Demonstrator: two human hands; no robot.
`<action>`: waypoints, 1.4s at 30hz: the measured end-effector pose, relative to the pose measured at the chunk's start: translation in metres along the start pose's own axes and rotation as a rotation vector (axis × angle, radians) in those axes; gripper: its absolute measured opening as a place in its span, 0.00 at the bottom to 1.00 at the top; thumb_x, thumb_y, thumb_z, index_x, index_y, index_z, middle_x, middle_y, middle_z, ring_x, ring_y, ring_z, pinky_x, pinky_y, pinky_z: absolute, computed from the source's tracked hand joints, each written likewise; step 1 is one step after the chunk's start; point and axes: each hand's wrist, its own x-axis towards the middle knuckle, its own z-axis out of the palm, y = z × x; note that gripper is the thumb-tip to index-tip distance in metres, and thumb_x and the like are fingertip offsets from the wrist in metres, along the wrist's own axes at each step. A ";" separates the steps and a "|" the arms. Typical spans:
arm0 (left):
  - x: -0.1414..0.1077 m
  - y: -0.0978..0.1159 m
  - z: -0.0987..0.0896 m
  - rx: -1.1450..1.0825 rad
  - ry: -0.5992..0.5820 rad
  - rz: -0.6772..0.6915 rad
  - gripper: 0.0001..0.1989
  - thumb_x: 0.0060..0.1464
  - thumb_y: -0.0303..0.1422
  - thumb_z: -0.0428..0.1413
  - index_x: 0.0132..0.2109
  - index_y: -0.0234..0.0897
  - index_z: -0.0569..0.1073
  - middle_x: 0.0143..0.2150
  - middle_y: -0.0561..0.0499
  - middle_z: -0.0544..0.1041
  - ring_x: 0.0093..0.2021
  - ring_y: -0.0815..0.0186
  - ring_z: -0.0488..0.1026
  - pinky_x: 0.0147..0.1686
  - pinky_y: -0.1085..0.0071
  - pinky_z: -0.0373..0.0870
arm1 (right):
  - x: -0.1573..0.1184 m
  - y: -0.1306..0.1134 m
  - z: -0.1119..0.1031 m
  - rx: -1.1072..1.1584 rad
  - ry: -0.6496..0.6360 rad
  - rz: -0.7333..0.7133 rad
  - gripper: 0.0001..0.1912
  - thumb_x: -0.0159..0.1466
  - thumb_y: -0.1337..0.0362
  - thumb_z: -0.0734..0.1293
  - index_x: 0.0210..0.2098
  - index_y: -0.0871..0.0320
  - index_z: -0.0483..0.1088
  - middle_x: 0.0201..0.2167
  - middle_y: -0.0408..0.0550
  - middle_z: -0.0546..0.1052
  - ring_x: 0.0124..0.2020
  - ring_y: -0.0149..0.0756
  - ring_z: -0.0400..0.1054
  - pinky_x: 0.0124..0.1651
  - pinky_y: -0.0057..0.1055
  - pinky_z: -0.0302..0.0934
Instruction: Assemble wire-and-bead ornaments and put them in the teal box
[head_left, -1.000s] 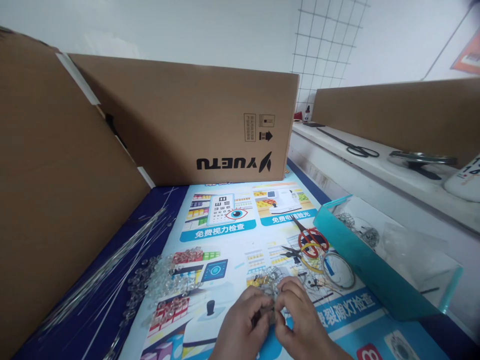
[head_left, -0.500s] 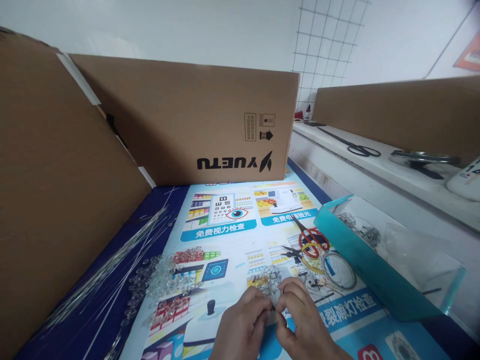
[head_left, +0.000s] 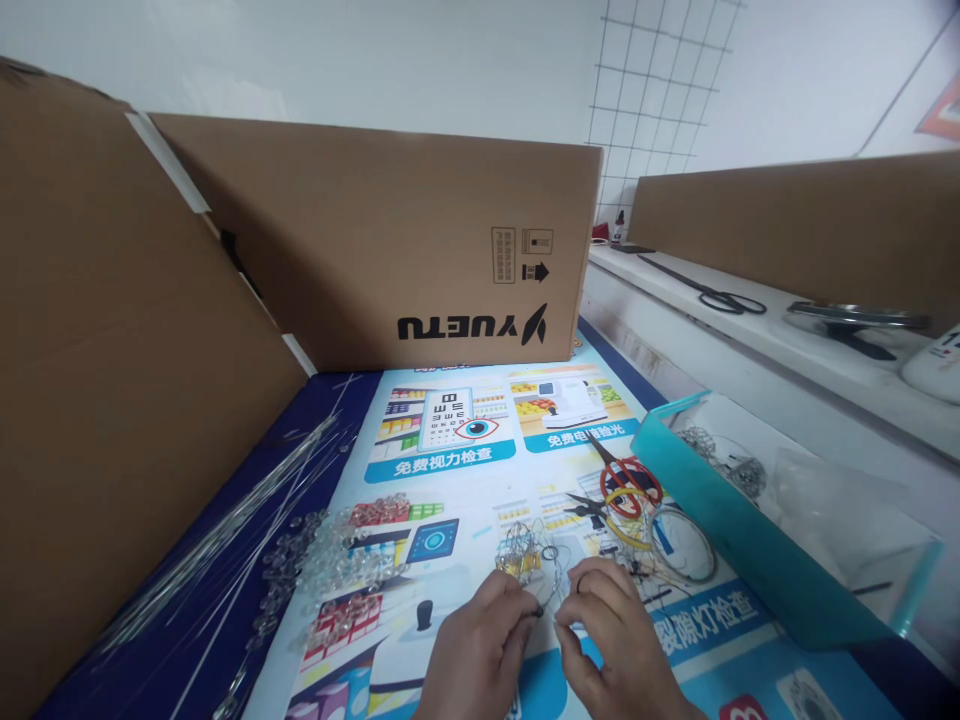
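Low in the centre, my left hand (head_left: 480,640) pinches a small dark piece at the edge of a tangle of thin wire (head_left: 534,560). Just to its right, my right hand (head_left: 619,635) has thumb and forefinger pressed together; what they hold is too small to make out. A narrow gap separates the two hands. Clear beads (head_left: 337,560) lie in a spread pile to the left. Red-handled scissors (head_left: 626,485), yellow-handled pliers (head_left: 622,515) and a coil of wire (head_left: 684,543) lie beyond my right hand.
Long thin wires (head_left: 225,540) lie on the dark blue cloth at left. A teal-sided box (head_left: 757,540) at right holds wire bundles and a plastic bag. Cardboard (head_left: 360,240) stands behind and left. Black scissors (head_left: 720,298) rest on a white ledge (head_left: 795,350).
My hands have moved slightly apart, my right hand shifting right. The wire tangle has changed shape between and beyond them. The view has shifted a little.
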 end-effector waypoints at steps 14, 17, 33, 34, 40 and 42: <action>-0.002 0.005 0.004 0.051 -0.012 0.050 0.11 0.57 0.25 0.45 0.34 0.39 0.72 0.31 0.49 0.71 0.29 0.66 0.71 0.29 0.75 0.68 | -0.002 -0.005 0.007 -0.186 -0.002 -0.097 0.07 0.60 0.71 0.60 0.28 0.59 0.68 0.26 0.47 0.68 0.37 0.42 0.62 0.43 0.43 0.54; -0.002 0.006 0.004 0.003 0.009 0.042 0.10 0.56 0.24 0.47 0.33 0.39 0.71 0.31 0.49 0.71 0.30 0.67 0.71 0.30 0.76 0.67 | -0.003 -0.005 0.008 -0.171 -0.003 -0.080 0.07 0.59 0.73 0.60 0.27 0.60 0.67 0.26 0.48 0.67 0.36 0.43 0.61 0.42 0.44 0.54; 0.000 0.004 -0.002 -0.034 -0.014 -0.083 0.09 0.56 0.25 0.49 0.32 0.39 0.72 0.31 0.51 0.72 0.32 0.66 0.72 0.31 0.76 0.66 | -0.001 -0.004 0.001 -0.125 0.003 -0.128 0.10 0.55 0.79 0.57 0.29 0.58 0.63 0.27 0.46 0.70 0.35 0.37 0.65 0.48 0.41 0.53; 0.000 0.004 -0.003 -0.030 -0.009 -0.077 0.09 0.56 0.25 0.49 0.32 0.39 0.72 0.31 0.51 0.72 0.32 0.66 0.73 0.31 0.76 0.67 | -0.001 -0.004 0.001 -0.130 0.005 -0.137 0.10 0.56 0.79 0.57 0.29 0.58 0.63 0.26 0.44 0.70 0.34 0.36 0.65 0.49 0.40 0.52; -0.001 0.000 0.002 0.008 0.036 0.002 0.09 0.57 0.27 0.49 0.34 0.40 0.73 0.31 0.50 0.72 0.30 0.67 0.72 0.30 0.76 0.67 | -0.005 -0.001 0.005 -0.185 -0.002 -0.117 0.11 0.60 0.76 0.55 0.28 0.57 0.64 0.24 0.43 0.71 0.31 0.35 0.65 0.48 0.37 0.50; -0.001 -0.002 0.004 0.047 0.041 0.029 0.09 0.57 0.27 0.48 0.35 0.40 0.73 0.31 0.50 0.73 0.29 0.67 0.73 0.29 0.76 0.67 | -0.011 0.001 0.008 -0.286 0.000 -0.168 0.13 0.63 0.75 0.54 0.30 0.57 0.65 0.24 0.45 0.72 0.30 0.37 0.64 0.44 0.37 0.51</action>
